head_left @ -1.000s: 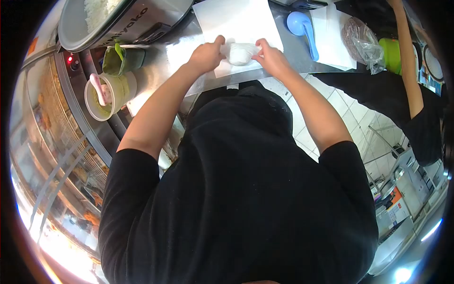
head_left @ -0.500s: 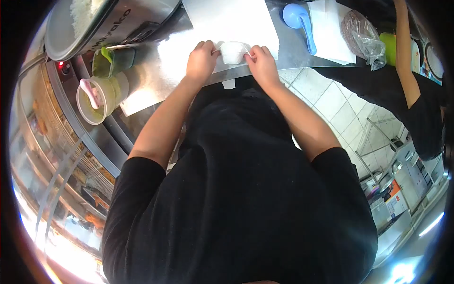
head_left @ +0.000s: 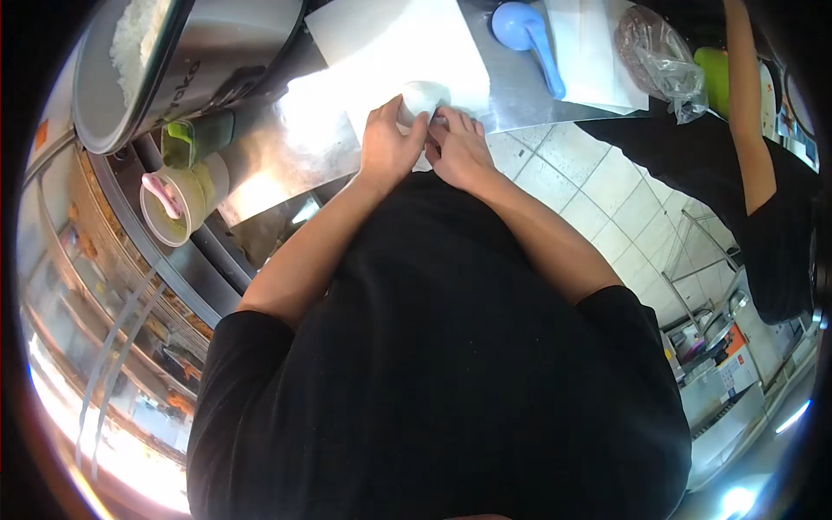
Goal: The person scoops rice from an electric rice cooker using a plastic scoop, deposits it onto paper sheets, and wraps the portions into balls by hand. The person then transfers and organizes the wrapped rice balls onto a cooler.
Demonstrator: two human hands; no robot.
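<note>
A small rounded white bundle sits near the counter's front edge, with white paper behind it. My left hand lies curled against its left and near side, thumb pointing inward. From the right, my right hand has its fingers bent close to the bundle's near side. The fingertips of both hands nearly meet there, and what they pinch is partly hidden. What the bundle contains cannot be made out.
White paper covers part of the metal counter. On the left stand a rice cooker and a plastic tub with a pink-handled utensil. Rightward lie a blue ladle, paper sheets and a plastic bag. A co-worker's arm is at far right.
My hands have come closer together. Earlier they held out the bundle's two sides; now the fingers meet at its near side. The view has shifted slightly.
</note>
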